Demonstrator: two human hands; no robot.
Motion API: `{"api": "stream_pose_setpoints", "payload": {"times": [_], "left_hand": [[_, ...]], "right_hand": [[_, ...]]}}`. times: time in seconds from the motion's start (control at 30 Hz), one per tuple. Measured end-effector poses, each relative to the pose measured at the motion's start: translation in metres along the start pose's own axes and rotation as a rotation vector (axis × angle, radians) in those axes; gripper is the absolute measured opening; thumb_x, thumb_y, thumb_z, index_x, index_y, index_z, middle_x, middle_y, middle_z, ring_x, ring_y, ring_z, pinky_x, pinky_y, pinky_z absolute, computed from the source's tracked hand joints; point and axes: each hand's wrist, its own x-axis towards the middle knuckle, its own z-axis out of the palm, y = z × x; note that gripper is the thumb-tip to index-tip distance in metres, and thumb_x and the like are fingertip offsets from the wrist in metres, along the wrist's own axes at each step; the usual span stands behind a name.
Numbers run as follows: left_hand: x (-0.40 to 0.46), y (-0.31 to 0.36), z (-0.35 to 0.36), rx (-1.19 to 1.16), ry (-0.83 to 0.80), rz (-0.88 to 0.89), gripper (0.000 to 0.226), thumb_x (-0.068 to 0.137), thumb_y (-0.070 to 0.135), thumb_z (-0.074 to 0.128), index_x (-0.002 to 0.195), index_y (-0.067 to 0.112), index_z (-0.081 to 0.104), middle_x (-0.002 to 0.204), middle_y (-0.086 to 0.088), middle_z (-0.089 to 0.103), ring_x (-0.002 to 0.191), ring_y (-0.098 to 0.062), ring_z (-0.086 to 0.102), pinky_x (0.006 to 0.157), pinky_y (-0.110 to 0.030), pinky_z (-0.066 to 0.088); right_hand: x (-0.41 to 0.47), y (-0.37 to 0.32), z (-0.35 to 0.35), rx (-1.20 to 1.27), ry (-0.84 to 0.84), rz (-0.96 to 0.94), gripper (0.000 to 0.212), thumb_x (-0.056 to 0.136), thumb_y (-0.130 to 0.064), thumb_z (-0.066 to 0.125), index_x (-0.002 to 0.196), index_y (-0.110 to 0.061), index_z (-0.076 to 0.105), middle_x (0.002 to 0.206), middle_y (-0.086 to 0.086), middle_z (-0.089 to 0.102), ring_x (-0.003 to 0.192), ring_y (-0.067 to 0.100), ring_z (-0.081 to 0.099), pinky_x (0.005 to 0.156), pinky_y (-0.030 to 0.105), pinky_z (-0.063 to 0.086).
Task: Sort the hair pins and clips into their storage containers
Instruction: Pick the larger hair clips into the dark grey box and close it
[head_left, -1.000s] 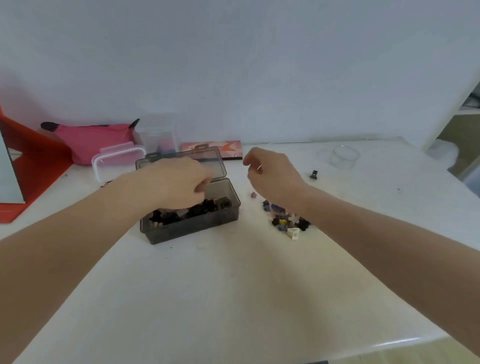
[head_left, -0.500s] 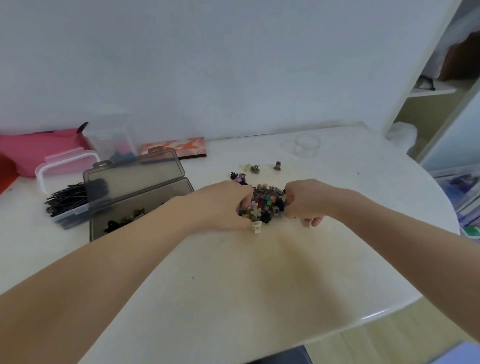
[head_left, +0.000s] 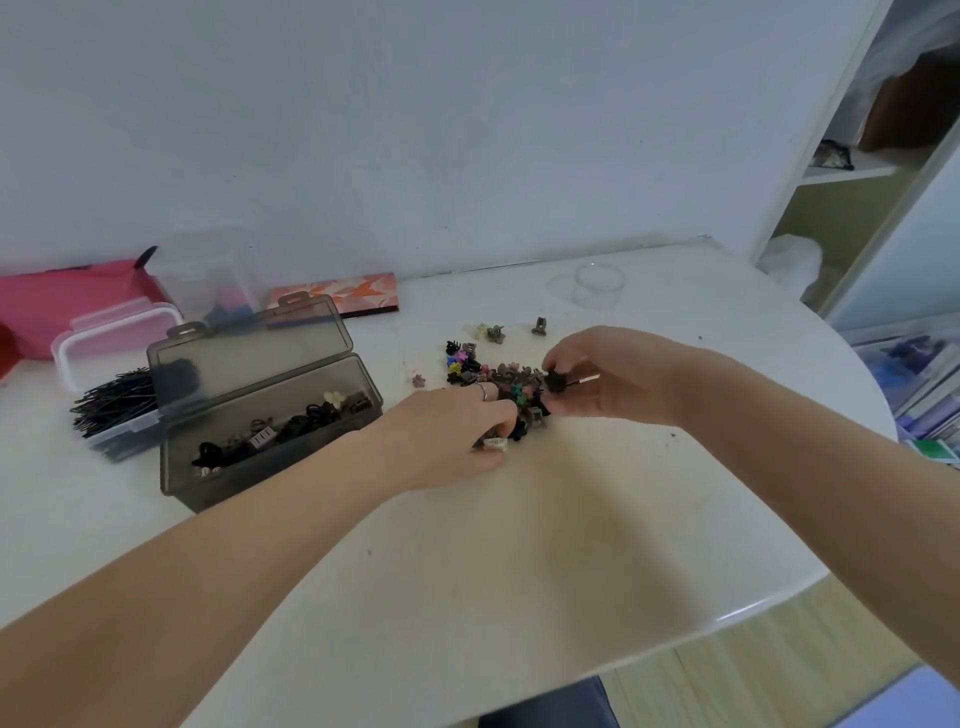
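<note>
Right hand (head_left: 618, 376): hovering over the pile, thumb and fingertips pinching a small black clip (head_left: 556, 382) just above the heap.
Left hand (head_left: 457, 431): down at the pile's near side, fingers curled round a cream clip (head_left: 494, 442) against the table.
Pile of clips (head_left: 493, 376): a mixed, colourful heap in the middle of the table (head_left: 519, 545), between the two hands; a few loose clips (head_left: 496, 332) sit just behind it, toward the back edge.
Grey box (head_left: 270, 441): left of the pile, lid tipped up and back, dark clips lying inside along with one pale flower clip.
Hair pins (head_left: 111, 400): a black bundle spilling out of a clear tub near the left edge, just beside the grey box.
Pink-lidded tub (head_left: 111, 332): behind the pins, by the back edge.
</note>
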Motion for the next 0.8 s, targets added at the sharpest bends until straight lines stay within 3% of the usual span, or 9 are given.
{"api": "stream_pose_setpoints", "payload": {"times": [0.07,0.13,0.23,0.37,0.43,0.53,0.67,0.73,0.8], "left_hand": [[0.0,0.001,0.002,-0.006,0.004,0.013,0.014,0.093,0.038,0.051,0.1,0.028,0.047,0.094,0.009,0.043,0.076,-0.019,0.053,0.069,-0.038,0.05],[-0.001,0.0,0.004,-0.042,0.002,0.011,0.012,0.093,0.037,0.051,0.099,0.028,0.046,0.094,0.009,0.042,0.077,-0.02,0.054,0.069,-0.039,0.05],[0.0,-0.004,0.008,-0.158,0.001,-0.013,0.009,0.094,0.039,0.053,0.094,0.034,0.046,0.092,0.01,0.041,0.076,-0.017,0.053,0.072,-0.041,0.05],[-0.001,-0.007,0.01,-0.308,0.041,-0.045,0.012,0.092,0.035,0.059,0.083,0.032,0.052,0.091,0.01,0.043,0.066,-0.013,0.05,0.072,-0.041,0.05],[-0.003,-0.007,0.01,-0.353,0.058,-0.055,0.016,0.092,0.031,0.061,0.079,0.031,0.052,0.09,0.011,0.043,0.063,-0.01,0.048,0.07,-0.034,0.048],[-0.006,-0.006,0.006,-0.462,0.051,-0.065,0.013,0.092,0.027,0.062,0.081,0.026,0.055,0.094,0.006,0.046,0.065,-0.008,0.046,0.067,-0.023,0.04],[-0.007,-0.009,-0.012,-0.639,0.113,-0.272,0.011,0.095,0.026,0.058,0.088,0.017,0.056,0.094,-0.001,0.061,0.075,-0.016,0.057,0.069,-0.025,0.043],[-0.005,-0.013,-0.024,-0.91,0.165,-0.458,0.013,0.096,0.022,0.056,0.092,0.01,0.053,0.087,-0.005,0.068,0.072,-0.012,0.064,0.071,-0.029,0.053],[-0.003,-0.017,-0.031,-1.285,0.214,-0.595,0.012,0.097,0.015,0.057,0.091,0.007,0.05,0.091,-0.012,0.071,0.076,-0.015,0.07,0.076,-0.033,0.06]], "right_hand": [[-0.001,0.003,-0.002,0.313,-0.039,0.01,0.015,0.082,0.003,0.052,0.095,-0.002,0.056,0.099,0.02,0.056,0.08,0.036,0.064,0.078,0.039,0.059],[-0.001,0.008,0.001,0.358,-0.039,0.023,0.007,0.082,-0.002,0.057,0.087,-0.005,0.053,0.085,0.016,0.055,0.073,0.029,0.06,0.069,0.033,0.059],[0.006,0.019,0.006,0.027,0.046,-0.007,0.015,0.084,-0.008,0.065,0.081,-0.008,0.051,0.071,0.01,0.049,0.06,0.021,0.049,0.05,0.025,0.048],[0.012,0.037,0.014,-0.769,0.255,-0.297,0.014,0.08,-0.012,0.064,0.09,-0.01,0.055,0.077,0.006,0.058,0.064,0.022,0.05,0.052,0.026,0.038],[0.012,0.043,0.016,-0.974,0.251,-0.397,0.019,0.079,-0.018,0.063,0.097,-0.018,0.055,0.084,0.001,0.06,0.071,0.02,0.053,0.055,0.028,0.041],[0.013,0.049,0.021,-1.126,0.233,-0.467,0.019,0.078,-0.017,0.057,0.094,-0.025,0.051,0.084,-0.002,0.055,0.079,0.024,0.055,0.064,0.035,0.047],[0.014,0.049,0.024,-1.294,0.256,-0.512,0.018,0.078,-0.011,0.051,0.09,-0.025,0.046,0.086,-0.001,0.051,0.079,0.025,0.052,0.061,0.035,0.042],[0.013,0.047,0.02,-1.234,0.235,-0.51,0.017,0.079,-0.012,0.054,0.094,-0.021,0.052,0.091,0.001,0.053,0.082,0.025,0.053,0.066,0.035,0.044],[0.012,0.042,0.016,-1.004,0.231,-0.459,0.016,0.079,-0.013,0.061,0.094,-0.016,0.059,0.093,0.003,0.059,0.081,0.022,0.056,0.064,0.031,0.046]]}}
